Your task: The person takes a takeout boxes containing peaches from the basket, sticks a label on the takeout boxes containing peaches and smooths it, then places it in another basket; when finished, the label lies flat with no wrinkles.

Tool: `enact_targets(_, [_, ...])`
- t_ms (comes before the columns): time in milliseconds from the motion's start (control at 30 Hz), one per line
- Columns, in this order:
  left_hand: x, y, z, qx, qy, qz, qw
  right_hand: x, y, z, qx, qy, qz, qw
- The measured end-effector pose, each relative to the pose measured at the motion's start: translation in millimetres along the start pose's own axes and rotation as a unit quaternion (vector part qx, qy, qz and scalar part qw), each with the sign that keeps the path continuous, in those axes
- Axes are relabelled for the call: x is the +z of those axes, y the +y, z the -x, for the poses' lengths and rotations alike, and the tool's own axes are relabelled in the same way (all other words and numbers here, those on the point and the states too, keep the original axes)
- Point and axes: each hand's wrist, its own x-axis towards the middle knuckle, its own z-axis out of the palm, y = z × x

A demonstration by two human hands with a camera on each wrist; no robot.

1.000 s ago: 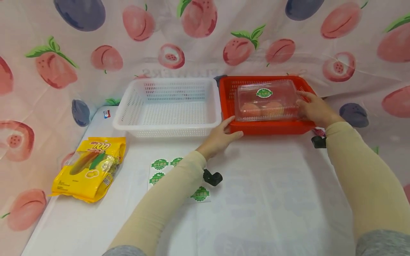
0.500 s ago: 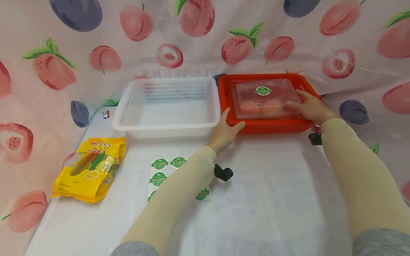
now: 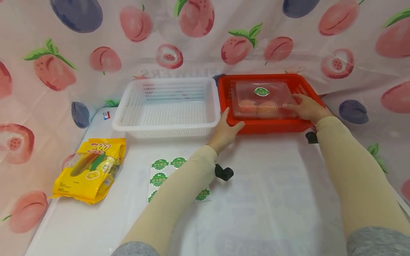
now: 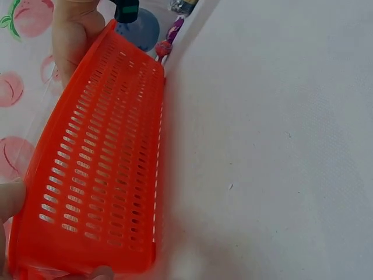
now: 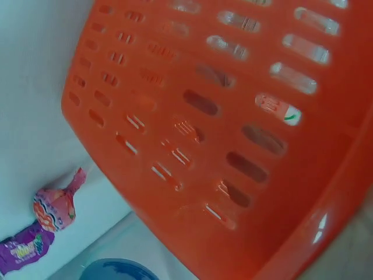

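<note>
A clear plastic fruit box (image 3: pixel 264 97) with a green label and round orange-red fruit inside lies in the red basket (image 3: pixel 272 126). My right hand (image 3: pixel 310 108) reaches over the basket's right end, its thumb on the box's right part. At the basket's front left corner my left hand (image 3: pixel 222 131) touches the outside, thumb and index finger spread apart. In the left wrist view, the basket's slotted wall (image 4: pixel 105 151) shows, with the right hand (image 4: pixel 76 35) at its far end. The right wrist view shows the basket's end wall (image 5: pixel 192 105); the fingers are hidden there.
A white basket (image 3: pixel 173 129) stands left of the red one. A yellow mango candy bag (image 3: pixel 89 170) lies at the left. A sheet of green stickers (image 3: pixel 158 179) is partly under the left arm. Wrapped candies (image 5: pixel 55 210) lie beside the red basket.
The fruit box has settled lower and slightly left inside the red basket, with the right hand following. The left hand has shifted slightly right and up along the basket's corner.
</note>
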Motion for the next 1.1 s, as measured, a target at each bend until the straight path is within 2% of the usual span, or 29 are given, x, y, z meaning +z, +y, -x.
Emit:
enact_targets(333, [3.4, 2.7, -1.1, 0.000, -0.006, 0.001, 1.0000, 3, 1, 1, 0.001, 0.011, -0.013, 1.000])
enact_targets(467, [1.2, 5.0, -1.1, -0.005, -0.014, 0.012, 0.9998, 5, 0, 1, 0.007, 0.041, -0.036, 0.998])
enact_targets(667, [-2.1, 5.2, -0.1, -0.012, -0.026, 0.033, 0.9990, 5, 3, 4, -0.009, 0.079, -0.055, 0.995])
enact_targets(767, [-4.5, -0.2, 1.1, 0.001, -0.035, 0.047, 0.9983, 6, 5, 4, -0.015, 0.091, -0.064, 0.994])
enact_targets(933, [-16.8, -14.9, 10.3, 0.030, -0.072, 0.079, 0.9938, 11, 7, 7, -0.003, 0.137, -0.121, 0.983])
enact_targets(1033, [-29.3, -20.4, 20.0, 0.032, -0.101, 0.066, 0.9921, 13, 6, 11, 0.004, 0.170, -0.155, 0.973])
enact_targets(1100, [-40.5, -21.3, 26.8, 0.037, -0.122, 0.050, 0.9906, 13, 4, 15, -0.010, 0.194, -0.152, 0.969])
